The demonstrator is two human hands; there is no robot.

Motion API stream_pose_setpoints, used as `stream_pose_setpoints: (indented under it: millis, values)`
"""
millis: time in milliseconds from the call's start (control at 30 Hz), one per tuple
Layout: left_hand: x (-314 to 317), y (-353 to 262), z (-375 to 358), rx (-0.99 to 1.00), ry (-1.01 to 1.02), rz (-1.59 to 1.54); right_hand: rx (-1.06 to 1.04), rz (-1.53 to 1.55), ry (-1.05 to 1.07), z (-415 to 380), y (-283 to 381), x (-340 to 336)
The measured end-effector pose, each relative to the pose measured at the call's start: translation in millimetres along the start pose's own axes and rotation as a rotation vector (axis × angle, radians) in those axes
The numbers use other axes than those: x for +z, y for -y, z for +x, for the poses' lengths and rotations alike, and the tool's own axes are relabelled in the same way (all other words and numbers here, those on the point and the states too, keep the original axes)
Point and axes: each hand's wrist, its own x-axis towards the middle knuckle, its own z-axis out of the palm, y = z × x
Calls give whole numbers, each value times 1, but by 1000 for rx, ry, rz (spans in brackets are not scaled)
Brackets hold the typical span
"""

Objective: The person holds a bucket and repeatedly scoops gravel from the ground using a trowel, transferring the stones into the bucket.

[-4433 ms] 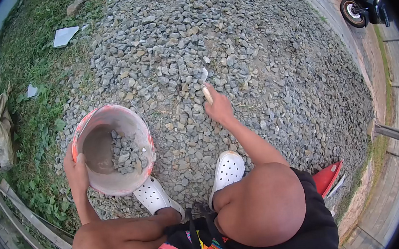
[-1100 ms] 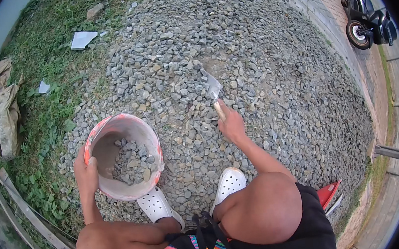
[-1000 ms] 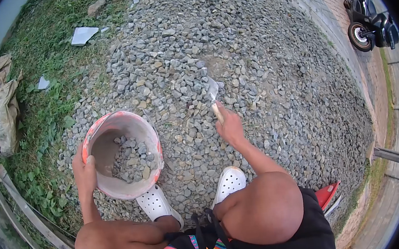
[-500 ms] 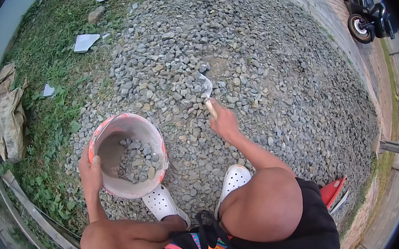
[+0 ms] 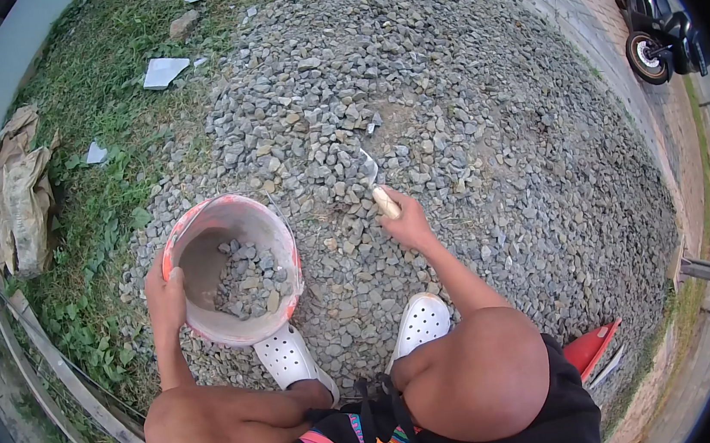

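My left hand point(image 5: 167, 300) grips the left rim of a bucket point(image 5: 293, 271) with red-orange stains, its thumb over the edge. Grey stones point(image 5: 250, 276) lie in the bucket, on its right side and bottom. In my right hand point(image 5: 410, 224) is the pale handle of a trowel point(image 5: 386, 202), the fingers wrapped round it. The trowel's metal blade points away from me and is partly sunk among the stones of the gravel heap point(image 5: 469, 149).
White clogs point(image 5: 422, 322) are on my feet. Grass point(image 5: 102, 205) with broken white pieces point(image 5: 165, 72) and a crumpled brown sack point(image 5: 24, 204) lies left. A red object point(image 5: 592, 348) sits by my right knee. A motorcycle point(image 5: 655, 34) stands far right.
The trowel blade has shifted and now shows less of its face; my right hand has come slightly nearer to me. My left hand keeps its hold on the bucket. The view has shifted slightly.
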Motion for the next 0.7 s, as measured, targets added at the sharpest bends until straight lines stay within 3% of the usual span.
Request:
stream_pose_setpoints:
  millis: [133, 200, 367, 533, 700]
  values:
    - [-4, -10, -5, -47, 27, 26, 79, 150, 41, -6, -11, -3]
    - [-2, -6, -6, -32, -19, 56, -35, 176, 17, -12, -11, -5]
    - [-1, -7, -8, -37, -17, 26, -76, 173, -13, -30, -8, -9]
    - [0, -6, -3, -53, 19, 2, -38, 156, 72, -52, 38, -28]
    - [1, -9, -2, -76, -1, 9, -226, 188, 156, -67, 87, -31]
